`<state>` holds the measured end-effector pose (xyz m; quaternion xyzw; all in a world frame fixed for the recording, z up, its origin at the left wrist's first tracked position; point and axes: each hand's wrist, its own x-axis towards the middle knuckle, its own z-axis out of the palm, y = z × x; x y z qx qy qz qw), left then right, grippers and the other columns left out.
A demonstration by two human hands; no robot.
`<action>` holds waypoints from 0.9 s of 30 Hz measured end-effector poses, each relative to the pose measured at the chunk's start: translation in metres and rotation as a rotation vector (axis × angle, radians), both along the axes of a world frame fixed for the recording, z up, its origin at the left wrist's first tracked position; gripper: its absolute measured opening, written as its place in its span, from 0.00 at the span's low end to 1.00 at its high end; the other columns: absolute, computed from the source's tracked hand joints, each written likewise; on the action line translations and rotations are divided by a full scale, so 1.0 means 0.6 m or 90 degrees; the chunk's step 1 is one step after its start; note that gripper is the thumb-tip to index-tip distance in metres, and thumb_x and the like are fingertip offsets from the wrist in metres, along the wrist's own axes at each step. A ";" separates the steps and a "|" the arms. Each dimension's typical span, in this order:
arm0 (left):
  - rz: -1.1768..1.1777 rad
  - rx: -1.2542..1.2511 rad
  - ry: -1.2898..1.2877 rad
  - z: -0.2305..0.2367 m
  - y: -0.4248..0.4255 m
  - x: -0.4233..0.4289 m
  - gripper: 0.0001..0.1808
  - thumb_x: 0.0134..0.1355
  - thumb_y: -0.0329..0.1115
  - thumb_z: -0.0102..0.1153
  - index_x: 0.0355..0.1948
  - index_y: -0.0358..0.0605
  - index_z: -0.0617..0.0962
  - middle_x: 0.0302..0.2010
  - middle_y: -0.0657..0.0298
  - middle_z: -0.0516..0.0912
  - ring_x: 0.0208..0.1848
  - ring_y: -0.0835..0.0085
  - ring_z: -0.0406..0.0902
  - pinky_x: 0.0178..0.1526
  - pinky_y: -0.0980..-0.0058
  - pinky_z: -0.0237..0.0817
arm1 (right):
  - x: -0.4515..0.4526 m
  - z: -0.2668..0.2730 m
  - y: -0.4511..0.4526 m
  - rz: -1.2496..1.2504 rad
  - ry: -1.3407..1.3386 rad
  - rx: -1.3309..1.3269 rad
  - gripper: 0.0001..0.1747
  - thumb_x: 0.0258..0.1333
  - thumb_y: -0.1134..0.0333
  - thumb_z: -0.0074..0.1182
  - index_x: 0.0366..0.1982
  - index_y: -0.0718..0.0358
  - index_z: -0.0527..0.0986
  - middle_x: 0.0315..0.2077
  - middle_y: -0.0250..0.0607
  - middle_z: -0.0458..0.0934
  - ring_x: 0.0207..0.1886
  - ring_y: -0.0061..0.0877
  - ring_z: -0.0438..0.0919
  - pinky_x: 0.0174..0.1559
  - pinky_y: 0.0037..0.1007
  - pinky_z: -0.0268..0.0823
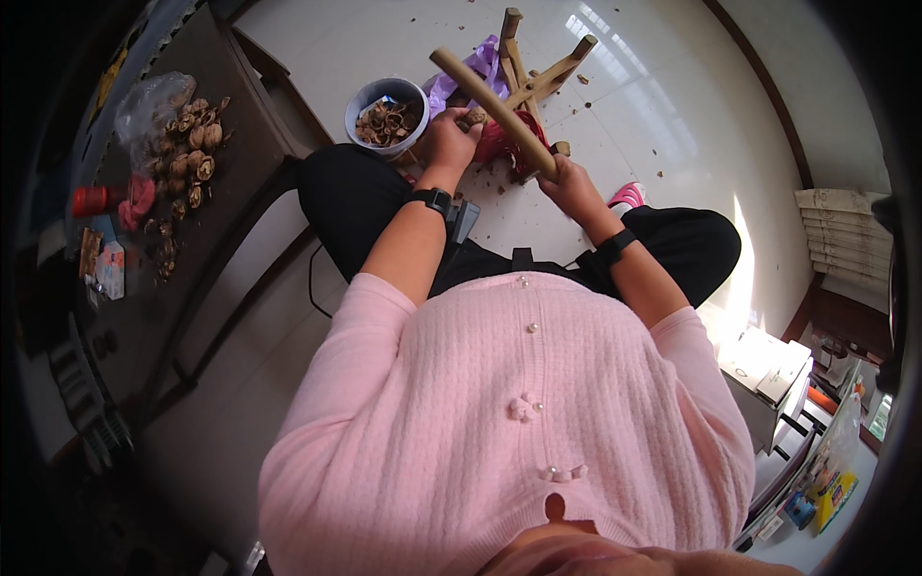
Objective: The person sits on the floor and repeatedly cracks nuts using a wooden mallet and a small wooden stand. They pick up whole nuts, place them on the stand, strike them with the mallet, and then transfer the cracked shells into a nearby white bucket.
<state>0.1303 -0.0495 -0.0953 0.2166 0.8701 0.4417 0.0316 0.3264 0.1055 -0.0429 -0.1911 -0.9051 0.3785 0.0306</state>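
A walnut is pinched between the thumb and fingers of my left hand. My right hand grips the lower end of a thick wooden stick, which slants up and leftward across the view. Beneath the stick is a wooden folding stool with crossed legs and red cord webbing; my hands and the stick partly cover it. Close beside my left hand stands a pale bucket that holds broken walnut shells. A purple plastic bag lies behind the walnut.
On the dark table at left lie a heap of walnuts, a clear plastic bag and a red jar. Shell bits dot the tiled floor. White boxes stand at lower right.
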 end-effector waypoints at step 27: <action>-0.048 0.033 0.030 -0.015 -0.012 -0.007 0.19 0.55 0.42 0.68 0.42 0.39 0.85 0.39 0.48 0.86 0.45 0.50 0.82 0.48 0.58 0.73 | -0.006 -0.032 0.001 -0.003 -0.120 -0.082 0.18 0.56 0.60 0.63 0.40 0.67 0.76 0.30 0.53 0.82 0.34 0.42 0.82 0.41 0.39 0.72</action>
